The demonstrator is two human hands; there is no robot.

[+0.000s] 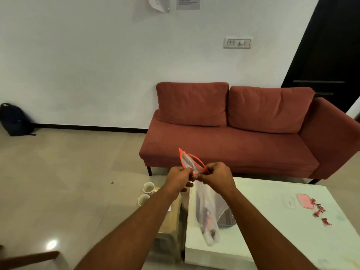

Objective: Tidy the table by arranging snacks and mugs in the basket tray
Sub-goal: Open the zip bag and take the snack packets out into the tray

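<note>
Furthest left, two white mugs stand close together on the far end of a low wooden stool just beside the table's left edge; both look empty, though the nearer one is partly hidden by the left forearm. They sit near the stool's rim, so a careless sweep of that arm could knock them to the floor

The left hand and right hand are both closed, pinching the red-rimmed mouth of a clear zip bag held up over the table's left edge. The mouth gapes open above the fingers, and the bag hangs down with dark and reddish snacks gathered at its bottom; exactly what they are is too blurred to say. If the seal is left open or the bag tips, the contents could spill onto the table or down the gap beside the stool

Behind the bag, near the table's left edge, sits the grey perforated basket tray; the bag screens its inside, so I cannot tell what it holds

Toward the table's right edge lie a clear lid or small box, a pink case and several loose red-wrapped sweets, none yet in the tray; the nearest sweets are close enough to the edge to be brushed off
</note>
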